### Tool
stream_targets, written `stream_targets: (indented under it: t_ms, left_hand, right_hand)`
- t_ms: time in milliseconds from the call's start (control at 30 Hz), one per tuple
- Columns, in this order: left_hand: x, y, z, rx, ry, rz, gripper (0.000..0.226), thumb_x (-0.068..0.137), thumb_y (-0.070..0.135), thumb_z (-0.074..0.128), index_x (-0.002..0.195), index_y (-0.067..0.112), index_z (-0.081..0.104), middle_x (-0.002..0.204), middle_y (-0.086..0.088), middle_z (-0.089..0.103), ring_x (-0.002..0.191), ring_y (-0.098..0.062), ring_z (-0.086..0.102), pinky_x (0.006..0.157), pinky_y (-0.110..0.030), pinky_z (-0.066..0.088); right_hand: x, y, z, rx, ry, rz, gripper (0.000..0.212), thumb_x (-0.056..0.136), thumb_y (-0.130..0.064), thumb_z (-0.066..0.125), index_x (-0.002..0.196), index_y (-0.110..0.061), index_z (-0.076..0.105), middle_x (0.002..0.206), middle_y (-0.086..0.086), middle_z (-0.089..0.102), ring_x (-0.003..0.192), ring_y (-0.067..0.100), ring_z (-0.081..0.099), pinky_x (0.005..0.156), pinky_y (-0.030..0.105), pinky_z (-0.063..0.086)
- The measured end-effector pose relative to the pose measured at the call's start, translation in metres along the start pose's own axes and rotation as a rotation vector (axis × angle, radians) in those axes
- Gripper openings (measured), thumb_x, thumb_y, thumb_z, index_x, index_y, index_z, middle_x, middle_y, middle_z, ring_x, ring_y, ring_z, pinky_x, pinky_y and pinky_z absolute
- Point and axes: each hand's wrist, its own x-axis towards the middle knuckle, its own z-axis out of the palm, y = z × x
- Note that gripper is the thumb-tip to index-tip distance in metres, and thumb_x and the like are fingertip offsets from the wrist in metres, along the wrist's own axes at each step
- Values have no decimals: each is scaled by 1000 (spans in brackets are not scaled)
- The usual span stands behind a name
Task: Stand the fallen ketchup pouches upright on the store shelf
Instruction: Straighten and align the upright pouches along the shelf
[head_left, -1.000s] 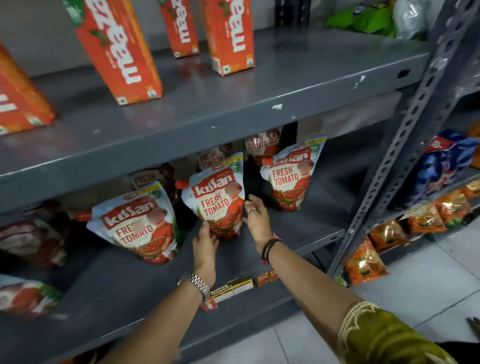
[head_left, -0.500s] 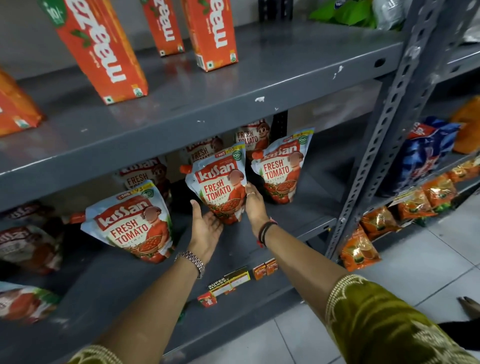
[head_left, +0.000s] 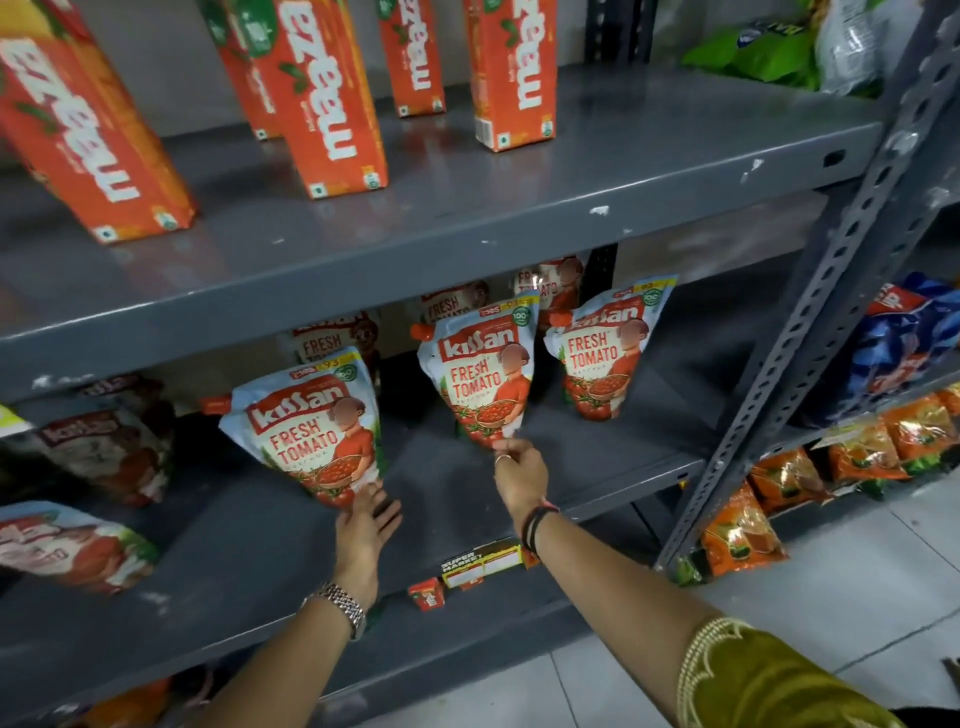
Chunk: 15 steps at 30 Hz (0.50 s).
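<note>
Three white-and-red ketchup pouches stand upright along the front of the grey middle shelf (head_left: 597, 457): a left pouch (head_left: 311, 421), a middle pouch (head_left: 483, 374) and a right pouch (head_left: 605, 348). My right hand (head_left: 519, 475) touches the bottom edge of the middle pouch with its fingertips. My left hand (head_left: 366, 525) is open, fingers spread, just below the left pouch's base. A fallen pouch (head_left: 67, 548) lies flat at the far left. Another pouch (head_left: 109, 447) sits in shadow behind it. More pouches stand in the back row.
Orange cartons (head_left: 322, 93) stand on the shelf above. A perforated grey upright (head_left: 810, 332) bounds the shelf on the right. Orange snack packets (head_left: 743, 530) and blue bags (head_left: 904, 348) fill the neighbouring rack. A price label (head_left: 480, 561) sticks to the shelf's front lip.
My left hand has left the middle pouch and moved left to the base of the left pouch. My right hand has dropped to the middle pouch's bottom edge. The view has shifted.
</note>
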Motion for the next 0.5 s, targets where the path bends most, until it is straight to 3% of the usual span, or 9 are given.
stream_targets:
  t_ms: [100, 200, 267, 333, 400, 433, 500]
  left_hand:
    - [3, 14, -37, 6, 176, 3, 48, 97, 26, 40, 136, -2, 37, 142, -21, 44, 126, -36, 49, 102, -40, 43]
    - [8, 37, -63, -26, 249, 35, 65, 95, 43, 38, 146, 7, 20, 150, -15, 35, 133, -31, 43, 109, -41, 38]
    - [5, 54, -71, -56, 163, 60, 71, 92, 55, 30, 150, 18, 10, 155, -11, 26, 138, -30, 36, 113, -43, 33]
    - [1, 67, -71, -90, 18, 74, 72, 90, 63, 21, 149, 24, 14, 156, -10, 24, 139, -32, 33, 114, -45, 30]
    - [0, 74, -67, -145, -100, 66, 77, 86, 69, 18, 148, 25, 23, 156, -9, 27, 138, -33, 34, 112, -46, 32]
    - [0, 75, -64, -172, -136, 61, 79, 84, 72, 18, 147, 25, 26, 154, -8, 30, 137, -32, 36, 109, -44, 34]
    - [2, 75, -59, -204, -178, 59, 81, 82, 74, 20, 146, 25, 29, 151, -7, 36, 134, -31, 40, 103, -42, 39]
  right_hand:
    - [-16, 2, 38, 4, -197, 0, 30, 82, -1, 46, 80, -28, 58, 102, 2, 63, 108, 28, 60, 101, 43, 47]
    - [-30, -6, 75, 57, -406, 13, 37, 88, -7, 50, 121, -21, 54, 126, 3, 55, 122, 24, 53, 108, 42, 41]
    - [-40, -16, 93, 140, -517, 31, 51, 91, -8, 47, 140, -20, 37, 121, 3, 57, 105, 18, 57, 96, 37, 48]
    - [-49, -25, 107, 223, -577, 36, 52, 93, -7, 42, 142, -21, 33, 123, 11, 61, 88, 15, 57, 75, 28, 50]
    - [-53, -28, 115, 271, -567, 43, 52, 93, -6, 40, 142, -21, 34, 134, 15, 55, 87, 15, 57, 64, 20, 50]
    - [-52, -27, 116, 288, -555, 46, 52, 93, -6, 39, 142, -21, 34, 136, 15, 53, 91, 17, 58, 65, 20, 51]
    - [-49, -25, 115, 299, -548, 46, 52, 93, -7, 39, 143, -22, 34, 136, 12, 53, 106, 22, 56, 81, 30, 51]
